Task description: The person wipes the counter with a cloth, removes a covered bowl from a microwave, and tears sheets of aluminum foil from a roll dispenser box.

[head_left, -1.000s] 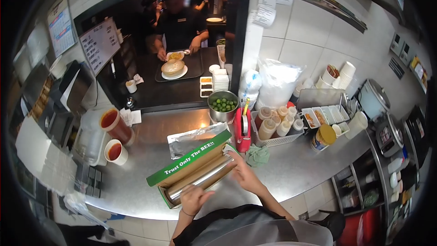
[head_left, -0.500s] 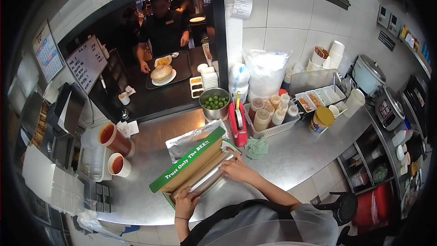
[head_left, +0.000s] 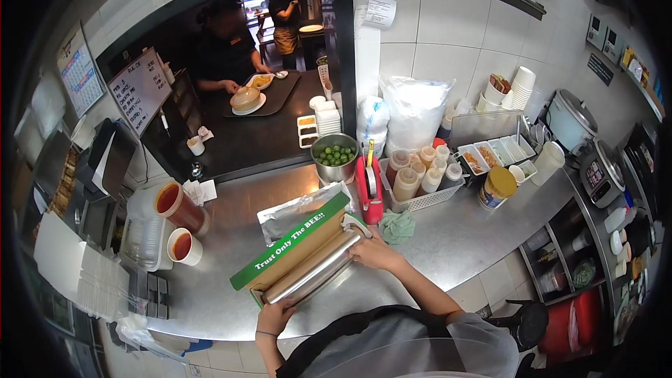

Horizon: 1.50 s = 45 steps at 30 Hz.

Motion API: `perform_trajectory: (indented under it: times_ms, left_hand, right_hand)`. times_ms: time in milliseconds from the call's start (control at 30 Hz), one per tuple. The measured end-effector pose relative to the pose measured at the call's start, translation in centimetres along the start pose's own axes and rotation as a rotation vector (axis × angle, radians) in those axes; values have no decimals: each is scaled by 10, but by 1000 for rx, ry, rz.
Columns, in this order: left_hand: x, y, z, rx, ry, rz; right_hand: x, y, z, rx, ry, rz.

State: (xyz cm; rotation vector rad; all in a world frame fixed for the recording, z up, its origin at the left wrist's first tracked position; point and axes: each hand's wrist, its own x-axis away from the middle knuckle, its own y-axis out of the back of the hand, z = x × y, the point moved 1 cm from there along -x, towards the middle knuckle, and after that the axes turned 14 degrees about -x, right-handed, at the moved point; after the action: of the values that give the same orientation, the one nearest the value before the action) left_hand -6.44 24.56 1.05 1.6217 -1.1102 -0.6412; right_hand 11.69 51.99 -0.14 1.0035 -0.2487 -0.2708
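An open green-edged cardboard box (head_left: pixel 290 245) lies diagonally on the steel counter, its lid raised. Inside is a shiny foil roll (head_left: pixel 313 266). My left hand (head_left: pixel 275 317) grips the roll's lower left end, thumb on top. At the upper right end, my right hand (head_left: pixel 373 250) has its fingers closed round the roll's other end by the box edge. Behind the lid, a sheet of foil (head_left: pixel 283 217) rests flat on the counter.
Behind are a pot of limes (head_left: pixel 334 156), a red tape dispenser (head_left: pixel 369 192), a bottle basket (head_left: pixel 420 199) and a green cloth (head_left: pixel 397 227). Sauce containers (head_left: pixel 183 246) stand left. Through the hatch, a co-worker (head_left: pixel 227 49) handles a tray (head_left: pixel 283 91) with a covered bowl.
Both my hands have gone from hovering over the roll to holding its ends, and the roll looks slightly raised. Beyond the hatch, the co-worker has leaned left and the tray has shifted.
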Motion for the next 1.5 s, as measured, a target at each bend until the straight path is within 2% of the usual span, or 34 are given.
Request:
perform_trajectory:
  times_ms: [200, 533, 700, 933, 1000, 1133, 1500]
  left_hand:
    - [3, -5, 1, -60, 14, -60]
    - [1, -9, 5, -136, 11, -148]
    - [1, -1, 1, -172, 17, -150]
    - [3, 5, 8, 78, 16, -45]
    - [2, 4, 11, 112, -2, -24]
    - [0, 1, 13, 96, -4, -1]
    - [-6, -6, 21, 204, -41, -41]
  right_hand:
    - [2, 3, 3, -36, 66, -105]
    - [-2, 6, -1, 17, 56, -82]
    - [-5, 12, -1, -68, 10, -28]
    - [-12, 19, -19, -273, 46, 60]
    - [-13, 25, -24, -465, 122, 142]
    - [-13, 32, -26, -469, 154, 123]
    - [-20, 32, -28, -469, 57, 157]
